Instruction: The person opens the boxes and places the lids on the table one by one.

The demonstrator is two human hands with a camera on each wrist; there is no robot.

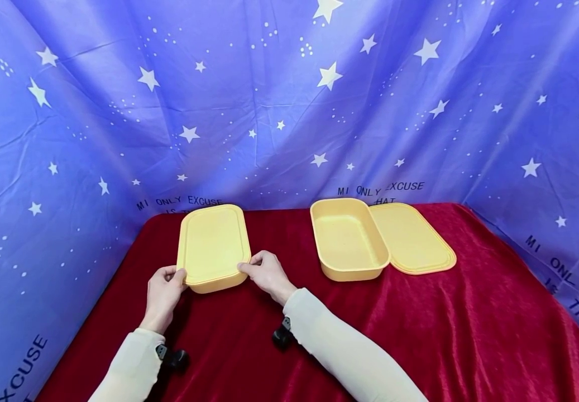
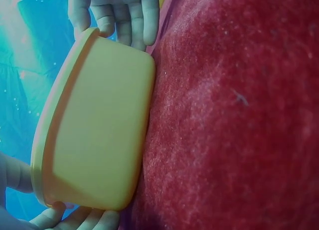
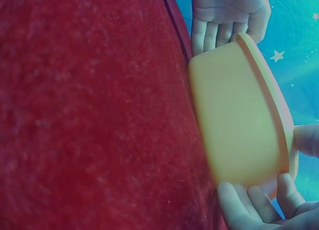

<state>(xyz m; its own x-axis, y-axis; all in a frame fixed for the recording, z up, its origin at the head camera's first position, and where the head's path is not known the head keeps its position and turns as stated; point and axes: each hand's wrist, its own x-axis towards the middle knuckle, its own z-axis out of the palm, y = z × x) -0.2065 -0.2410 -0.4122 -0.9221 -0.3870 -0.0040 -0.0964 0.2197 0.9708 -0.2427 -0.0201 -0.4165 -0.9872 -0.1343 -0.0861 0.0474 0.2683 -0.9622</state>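
Our left hand [image 1: 162, 296] and right hand [image 1: 271, 274] pinch the near corners of the fitted lid [image 1: 215, 243]. Under it, the left box [image 1: 220, 284] sits on red cloth [image 1: 280, 231]. We seem to be seating or prising it; which, we cannot tell; either way, the next move calls for even force. Farther right, an open box [image 1: 352, 274] stands beside a loose lid [image 1: 417, 243].

A yellow box [image 2: 102, 122] is sitting upright on the red cloth [image 1: 239, 357], left of centre in the head view — its long sides are running away from the viewer. A matching yellow lid [image 1: 214, 243] with rounded corners is lying flat over the top, its rim overhanging the smooth walls — which are narrowing slightly toward the base.
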